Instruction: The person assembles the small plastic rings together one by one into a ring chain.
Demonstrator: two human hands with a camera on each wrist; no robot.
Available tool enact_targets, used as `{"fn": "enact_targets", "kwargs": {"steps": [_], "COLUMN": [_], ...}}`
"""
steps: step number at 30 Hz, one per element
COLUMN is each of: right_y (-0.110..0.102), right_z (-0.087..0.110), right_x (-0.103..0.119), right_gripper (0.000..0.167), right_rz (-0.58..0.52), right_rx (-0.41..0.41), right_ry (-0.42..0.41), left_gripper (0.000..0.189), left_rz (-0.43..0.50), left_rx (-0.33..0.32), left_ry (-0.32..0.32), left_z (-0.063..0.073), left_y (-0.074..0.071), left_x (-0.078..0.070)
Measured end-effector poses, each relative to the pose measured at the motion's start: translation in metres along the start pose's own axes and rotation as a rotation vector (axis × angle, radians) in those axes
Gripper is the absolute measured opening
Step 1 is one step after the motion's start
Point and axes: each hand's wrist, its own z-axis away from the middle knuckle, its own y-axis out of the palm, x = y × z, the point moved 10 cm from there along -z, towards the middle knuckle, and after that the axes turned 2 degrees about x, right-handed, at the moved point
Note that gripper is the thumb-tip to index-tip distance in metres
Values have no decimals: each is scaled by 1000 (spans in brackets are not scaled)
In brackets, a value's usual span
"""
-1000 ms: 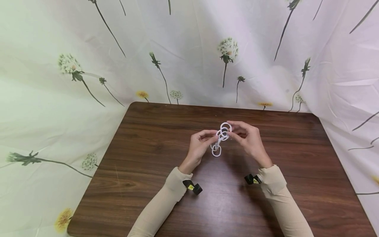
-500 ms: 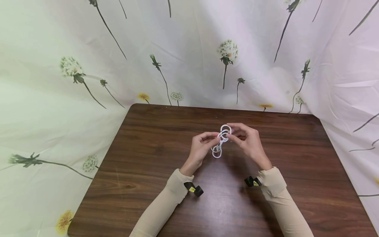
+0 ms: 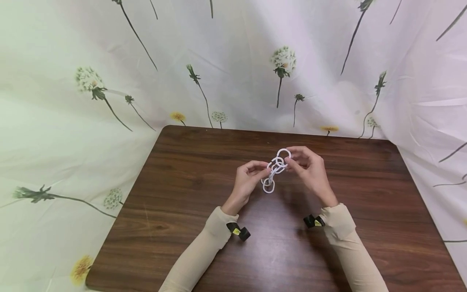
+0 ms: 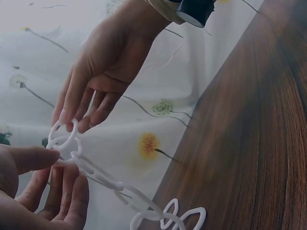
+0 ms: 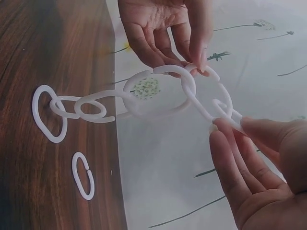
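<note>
A chain of linked white plastic C-shaped rings (image 5: 175,69) is held up between the two hands, over the table in the head view. My left hand (image 3: 245,182) pinches one of its links between thumb and fingers. Opposite it, my right hand (image 3: 310,170) pinches the white C-shaped ring (image 3: 283,149) at the upper end, which overlaps the neighbouring link. From the left fingers the rest of the chain hangs down, ending in an oval ring (image 5: 34,108) in the right wrist view. The right fingertips partly cover the ring they hold.
Below the chain, a single white ring (image 5: 76,175) with a gap in its side shows against the wood in the right wrist view. The brown wooden table (image 3: 175,227) is bordered by a hanging flower-print cloth (image 3: 233,81). Each wrist wears a small black camera (image 3: 243,233).
My right hand has moved slightly up and to the right, taking the upper ring with it. My left hand stays nearly in place, its pinch unchanged.
</note>
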Motion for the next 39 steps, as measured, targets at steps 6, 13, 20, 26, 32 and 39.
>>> {"fn": "enact_targets", "kwargs": {"steps": [6, 13, 20, 26, 32, 39], "right_y": [-3, -5, -6, -5, -5, -6], "right_z": [-3, -7, -10, -11, -11, -12], "right_x": [3, 4, 9, 14, 13, 10], "right_gripper": [31, 28, 24, 25, 26, 25], "right_rz": [-75, -111, -74, -20, -41, -53], "right_rx": [-33, -57, -85, -96, -97, -105], "right_ry": [-27, -29, -25, -19, -7, 1], "left_gripper": [27, 29, 25, 23, 24, 26], "left_rz": [9, 9, 15, 18, 10, 28], "left_rx": [-7, 1, 20, 26, 37, 64], "left_ry": [-8, -14, -10, -12, -7, 32], "left_z": [-1, 0, 0, 0, 0, -1], "left_y": [-1, -1, 2, 3, 3, 6], "left_x": [2, 4, 2, 1, 1, -5]}}
